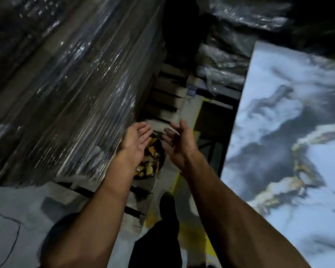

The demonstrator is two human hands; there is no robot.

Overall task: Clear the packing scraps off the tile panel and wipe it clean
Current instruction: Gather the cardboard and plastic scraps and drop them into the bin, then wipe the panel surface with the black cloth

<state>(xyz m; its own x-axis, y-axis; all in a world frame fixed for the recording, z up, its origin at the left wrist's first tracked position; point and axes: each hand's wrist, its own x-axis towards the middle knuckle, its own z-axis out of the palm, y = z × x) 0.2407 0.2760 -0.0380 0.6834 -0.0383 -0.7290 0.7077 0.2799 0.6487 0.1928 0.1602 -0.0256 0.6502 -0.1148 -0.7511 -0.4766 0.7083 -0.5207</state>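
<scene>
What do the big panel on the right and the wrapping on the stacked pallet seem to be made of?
Tile panel: probably glazed ceramic or porcelain, with a smooth face and printed grey-white marble veining.
Pallet wrapping: clear plastic stretch film, with shiny wrinkled highlights.

A grey concrete floor [17, 202] with a painted yellow line [198, 240] carries a low wooden slatted pallet [135, 206], which bears a tall stack of goods wrapped in clear plastic film [66, 89]. Just right of the pallet's near corner, a dark round basin [161, 163] filled with tan cardboard scraps [150, 167] sits on the floor. A black shoe [167, 204] stands right of the pallet, beside the yellow line.
</scene>
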